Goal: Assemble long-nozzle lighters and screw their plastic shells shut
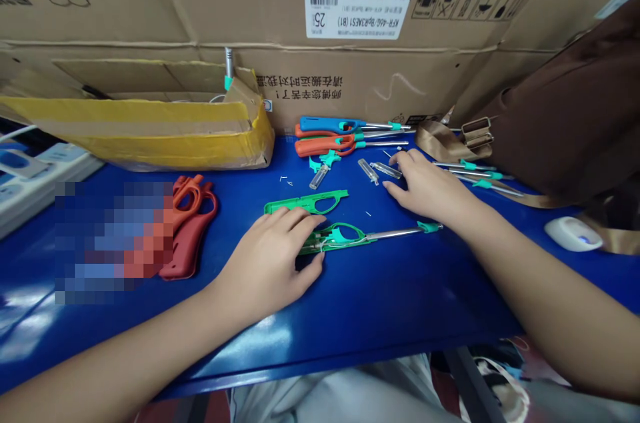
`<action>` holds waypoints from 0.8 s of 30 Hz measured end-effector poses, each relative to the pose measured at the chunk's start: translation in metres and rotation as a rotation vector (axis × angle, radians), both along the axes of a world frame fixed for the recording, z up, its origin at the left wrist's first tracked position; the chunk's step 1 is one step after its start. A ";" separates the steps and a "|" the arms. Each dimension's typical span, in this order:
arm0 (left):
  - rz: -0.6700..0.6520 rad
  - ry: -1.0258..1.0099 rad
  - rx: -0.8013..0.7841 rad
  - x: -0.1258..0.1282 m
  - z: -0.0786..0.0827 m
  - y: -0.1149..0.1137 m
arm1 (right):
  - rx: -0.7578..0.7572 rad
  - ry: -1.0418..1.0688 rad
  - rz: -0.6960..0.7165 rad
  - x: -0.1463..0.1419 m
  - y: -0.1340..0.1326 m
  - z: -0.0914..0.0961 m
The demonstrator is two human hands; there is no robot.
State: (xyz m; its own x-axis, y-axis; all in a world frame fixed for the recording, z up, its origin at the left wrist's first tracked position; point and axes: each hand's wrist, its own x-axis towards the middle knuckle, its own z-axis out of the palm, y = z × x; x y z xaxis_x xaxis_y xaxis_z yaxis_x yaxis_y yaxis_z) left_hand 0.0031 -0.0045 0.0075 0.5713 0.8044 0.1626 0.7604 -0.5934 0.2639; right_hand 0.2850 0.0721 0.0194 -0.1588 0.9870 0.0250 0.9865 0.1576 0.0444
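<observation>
My left hand [280, 253] is curled over the handle end of an opened green gas lighter [345, 236], thumb on the near side and fingers on the far side. This half shell shows a teal trigger and thin wire inside, with a metal tube and teal tip pointing right. Just beyond lies the other green half shell [305, 202]. My right hand [423, 186] is at the back right, thumb and fingers apart around the end of a clear fuel tank [387, 170]. Beside that lies a second clear tank [369, 171]. Another tank [318, 176] lies near teal triggers [330, 158].
Blue and orange lighters [325, 145] lie at the back. Metal tubes with teal parts [475, 173] lie right, near a white mouse-like object [573, 234]. Red and orange shells [185, 236] lie left. A yellow-taped box [200, 143] and power strip [55, 173] stand behind.
</observation>
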 end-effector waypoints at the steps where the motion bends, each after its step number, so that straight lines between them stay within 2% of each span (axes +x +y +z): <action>1: 0.007 0.007 0.000 0.000 0.000 0.000 | 0.001 -0.003 0.005 0.000 0.000 -0.001; 4: 0.031 0.029 0.017 -0.001 0.001 0.001 | 0.036 0.009 0.001 0.002 0.002 -0.003; 8: 0.050 0.051 0.045 -0.002 0.001 0.000 | 0.191 0.017 -0.009 0.008 0.004 0.000; 10: 0.063 0.053 0.046 -0.002 0.001 -0.001 | 0.219 -0.021 -0.051 0.011 0.005 0.003; 14: 0.090 0.050 0.025 -0.002 0.000 -0.002 | 0.093 -0.084 -0.205 0.013 0.006 0.007; 18: 0.075 0.029 0.004 -0.002 -0.001 -0.002 | -0.037 -0.068 -0.230 0.013 0.009 0.006; 21: 0.054 -0.016 -0.016 -0.002 -0.002 -0.001 | 0.086 -0.012 -0.138 0.011 0.010 0.002; 22: 0.049 -0.034 -0.024 -0.001 -0.003 -0.001 | 0.147 0.040 -0.049 0.010 0.009 0.000; 24: 0.042 -0.065 -0.034 -0.001 -0.004 0.000 | 0.214 0.169 0.224 0.005 0.007 -0.005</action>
